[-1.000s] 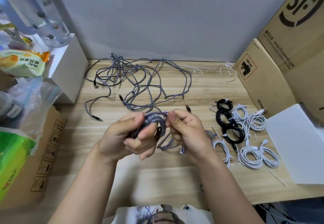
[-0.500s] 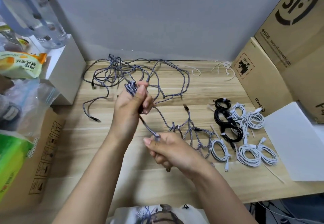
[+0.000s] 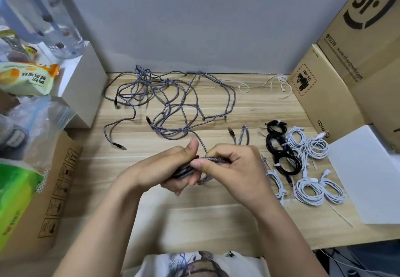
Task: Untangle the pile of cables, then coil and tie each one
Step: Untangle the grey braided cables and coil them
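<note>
A grey woven cable [image 3: 213, 159] is bunched into a small bundle in the middle, above the wooden table [image 3: 216, 222]; the left hand [image 3: 166, 168] curls its fingers round the bundle, thumb sticking up; the right hand [image 3: 233, 168] pinches the top strand with thumb and first finger. A loose end [image 3: 232, 134] of it pokes out behind the right hand. Farther back lies the tangled pile [image 3: 168, 101] of thin, ropey grey cables, looping all over; near the wall sit two little white ties [image 3: 279, 83]. On the right are round black coils [image 3: 281, 148] and white coils [image 3: 313, 181], tied up, near a flat white box [image 3: 368, 172] and brown cardboard boxes [image 3: 324, 94]. On the left stand a white block [image 3: 84, 83], a clear plastic bag [image 3: 41, 120] and a snack packet [image 3: 26, 77].
</note>
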`<state>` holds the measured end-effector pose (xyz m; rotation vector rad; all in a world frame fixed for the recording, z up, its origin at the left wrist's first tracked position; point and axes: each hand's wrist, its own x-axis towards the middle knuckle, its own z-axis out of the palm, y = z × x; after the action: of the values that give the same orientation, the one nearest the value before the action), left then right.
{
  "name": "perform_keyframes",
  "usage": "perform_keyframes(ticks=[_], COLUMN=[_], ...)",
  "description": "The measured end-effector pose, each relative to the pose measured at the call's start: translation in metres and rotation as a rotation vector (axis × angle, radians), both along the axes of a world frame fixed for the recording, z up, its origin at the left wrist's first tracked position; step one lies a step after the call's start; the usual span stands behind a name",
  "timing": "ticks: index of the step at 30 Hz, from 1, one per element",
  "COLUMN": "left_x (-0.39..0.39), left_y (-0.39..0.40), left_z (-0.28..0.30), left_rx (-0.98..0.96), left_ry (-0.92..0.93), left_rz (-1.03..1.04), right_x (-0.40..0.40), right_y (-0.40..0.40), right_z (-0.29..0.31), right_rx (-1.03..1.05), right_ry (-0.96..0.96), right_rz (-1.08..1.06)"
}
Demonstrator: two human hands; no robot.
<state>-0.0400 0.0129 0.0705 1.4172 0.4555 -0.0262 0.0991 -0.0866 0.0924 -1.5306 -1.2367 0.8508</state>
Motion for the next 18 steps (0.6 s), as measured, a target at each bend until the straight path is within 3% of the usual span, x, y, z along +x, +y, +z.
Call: perform_keyframes(ticks=[5, 10, 14, 18], left_x=[-0.007, -0.004, -0.002, 0.005], left_y=[0.006, 0.003, 0.0, 0.0], left_z=[0.004, 0.008, 0.024, 0.036], left_rx=[-0.325, -0.505, -0.834, -0.799], left_ry=[-0.332, -0.608, -0.921, -0.941], left_rz=[-0.284, -0.288, -0.099, 0.269], right_x=[0.0, -0.001, 0.007, -0.004], right_y=[0.002, 0.003, 0.005, 0.01], right_z=[0.006, 0.005, -0.013, -0.024], right_rx=[0.07, 0.094, 0.033, -0.143], right_ry=[0.09, 0.14, 0.104, 0.055], right_rz=[-0.043, -0.058, -0.057, 0.126])
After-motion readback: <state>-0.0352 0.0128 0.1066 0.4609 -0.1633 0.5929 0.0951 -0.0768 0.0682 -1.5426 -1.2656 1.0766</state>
